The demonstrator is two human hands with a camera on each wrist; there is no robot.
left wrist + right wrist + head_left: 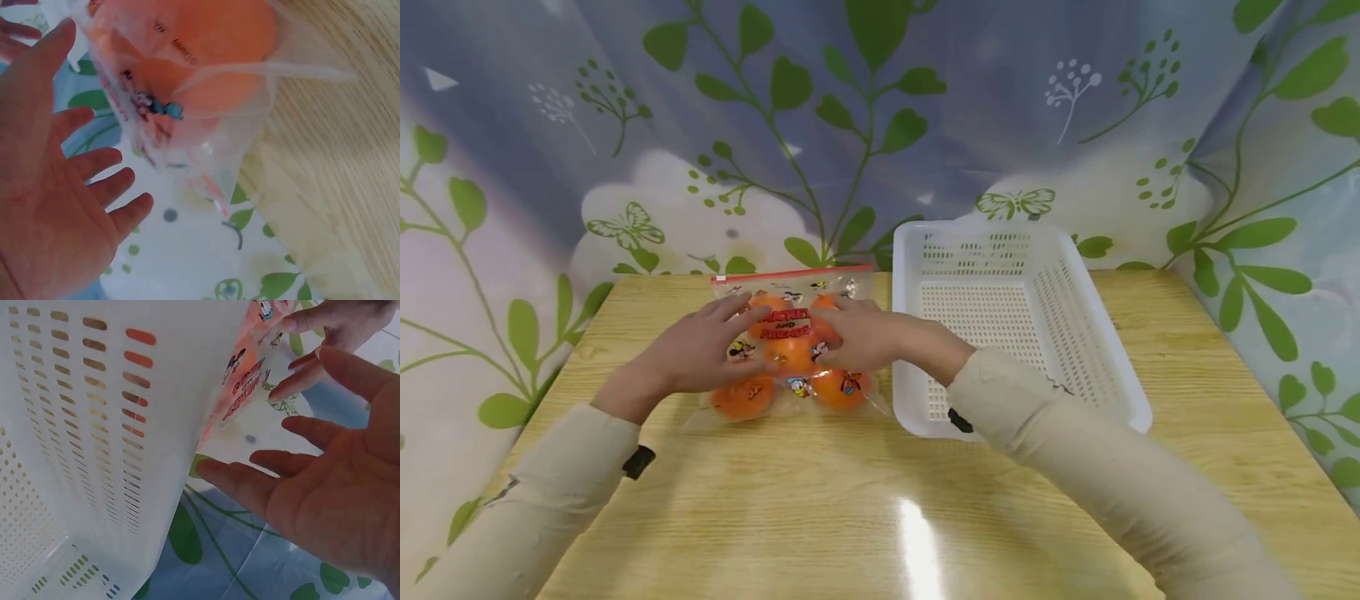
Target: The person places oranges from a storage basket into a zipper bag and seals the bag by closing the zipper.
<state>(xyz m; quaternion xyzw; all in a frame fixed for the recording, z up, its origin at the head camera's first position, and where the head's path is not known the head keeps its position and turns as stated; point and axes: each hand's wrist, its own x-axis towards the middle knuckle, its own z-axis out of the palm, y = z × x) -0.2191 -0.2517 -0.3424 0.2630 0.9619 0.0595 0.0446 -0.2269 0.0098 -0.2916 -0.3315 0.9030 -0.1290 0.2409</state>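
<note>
A clear zip bag [790,350] with a red seal strip and cartoon print lies flat on the wooden table [820,508]. Inside it are several oranges [743,398]. My left hand [700,350] rests on the bag's left side with fingers spread and straight. My right hand [865,333] lies on the bag's right side, fingers extended. In the left wrist view the left hand [56,187] is open beside the bag [187,81]. The right wrist view shows the right hand [325,487] open, the bag [250,381] beyond it.
A white perforated plastic basket [1060,275] stands right of the bag, empty, its wall close to my right wrist [112,425]. A leaf-patterned curtain [880,125] hangs behind and around the table. Bare tabletop lies in front.
</note>
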